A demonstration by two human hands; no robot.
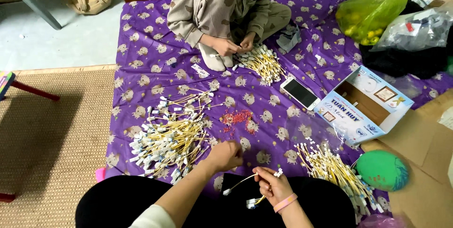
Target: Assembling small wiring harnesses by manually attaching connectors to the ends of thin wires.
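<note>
Hands over purple sheet (155,44): our right hand (275,186) pinches a yellow wire lead (239,182), long axis running toward 8 o'clock. Our left hand (225,156), fingers curled shut, contents hidden, lies at 10 o'clock, nearer the red connector pile (237,117).

wire pile (170,136) left on the cloth (141,34), beads (236,117) centre, phone (300,92) beside open box (363,105) right

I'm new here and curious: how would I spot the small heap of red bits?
Start at the purple patterned sheet covering the floor. Near its middle, between the big wire pile and the white phone, lies the red heap, the only loose red scatter there.
</note>
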